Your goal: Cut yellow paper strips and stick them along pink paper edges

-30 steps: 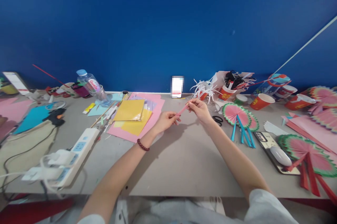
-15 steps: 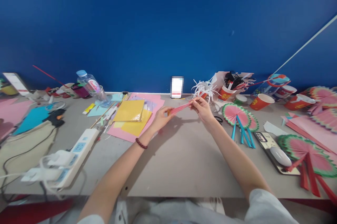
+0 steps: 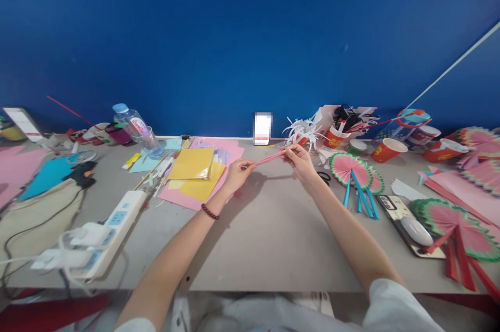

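A narrow strip of folded pink paper (image 3: pixel 269 158) is stretched between my two hands, above the grey table. My left hand (image 3: pixel 238 173) pinches its left end between thumb and fingers. At the other end, a little higher, my right hand (image 3: pixel 299 162) grips it with closed fingers. The strip slants up to the right, its folds pressed close together. Left of my left hand lie yellow sheets (image 3: pixel 191 164) on pink paper (image 3: pixel 177 198). Beyond my right hand stand a round pleated paper fan (image 3: pixel 350 171) with blue sticks and black scissors handles (image 3: pixel 324 178).
A power strip (image 3: pixel 117 230) with plugs and a clear bottle (image 3: pixel 138 129) are at left. A phone (image 3: pixel 262 129) leans on the blue wall. Red paper cups (image 3: pixel 388 151), a phone with a mouse (image 3: pixel 416 231) on it and another pleated fan (image 3: pixel 455 222) are at right.
The pink paper looks narrower now, squeezed or turned edge-on. My left fingers have shifted slightly on its end and closed flatter. The right hand has barely moved.
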`<state>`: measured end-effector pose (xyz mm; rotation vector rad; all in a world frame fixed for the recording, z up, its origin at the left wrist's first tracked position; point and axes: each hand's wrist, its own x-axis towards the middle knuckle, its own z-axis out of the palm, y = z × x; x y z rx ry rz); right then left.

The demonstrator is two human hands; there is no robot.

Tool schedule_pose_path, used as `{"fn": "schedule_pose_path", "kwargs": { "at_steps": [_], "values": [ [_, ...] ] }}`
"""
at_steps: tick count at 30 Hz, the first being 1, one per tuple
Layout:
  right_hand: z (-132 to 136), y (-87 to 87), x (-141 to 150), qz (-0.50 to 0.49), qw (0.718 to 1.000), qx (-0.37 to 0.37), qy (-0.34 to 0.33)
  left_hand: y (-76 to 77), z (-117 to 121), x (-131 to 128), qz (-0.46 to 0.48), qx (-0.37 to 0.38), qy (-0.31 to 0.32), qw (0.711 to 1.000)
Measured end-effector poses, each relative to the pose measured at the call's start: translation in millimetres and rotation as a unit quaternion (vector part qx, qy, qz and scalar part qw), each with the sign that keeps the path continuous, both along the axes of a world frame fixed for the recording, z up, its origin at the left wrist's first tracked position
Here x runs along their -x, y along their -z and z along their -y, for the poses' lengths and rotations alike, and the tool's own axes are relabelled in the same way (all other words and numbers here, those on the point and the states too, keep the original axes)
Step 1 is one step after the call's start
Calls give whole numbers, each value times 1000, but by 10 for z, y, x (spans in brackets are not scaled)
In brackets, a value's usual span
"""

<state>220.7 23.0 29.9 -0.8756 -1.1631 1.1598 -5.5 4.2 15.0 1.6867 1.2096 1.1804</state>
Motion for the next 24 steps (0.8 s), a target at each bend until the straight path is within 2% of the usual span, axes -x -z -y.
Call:
{"fn": "schedule_pose_path", "kwargs": {
  "at_steps": [4, 10, 15, 17, 21, 24],
  "values": [
    [-10, 55, 42, -26, 1000, -2, 12, 29, 5, -10, 10, 70, 0, 998],
    [-69, 182, 57, -47, 998, 0, 44, 93, 10, -37, -14, 45, 5, 999],
    [-75, 189, 35, -30, 999, -12, 28, 122, 13, -37, -12, 47, 0, 999],
    [-63, 154, 17, -24, 1000, -10, 12, 102, 19, -26, 13, 84, 39, 996],
    [-19, 68, 10, -37, 999, 22, -22, -1, 60, 12, 19, 164, 166, 972],
    [30, 32, 58, -36, 997, 39, -56, -74, 102, 7, 5, 199, 211, 957]
  ]
}}
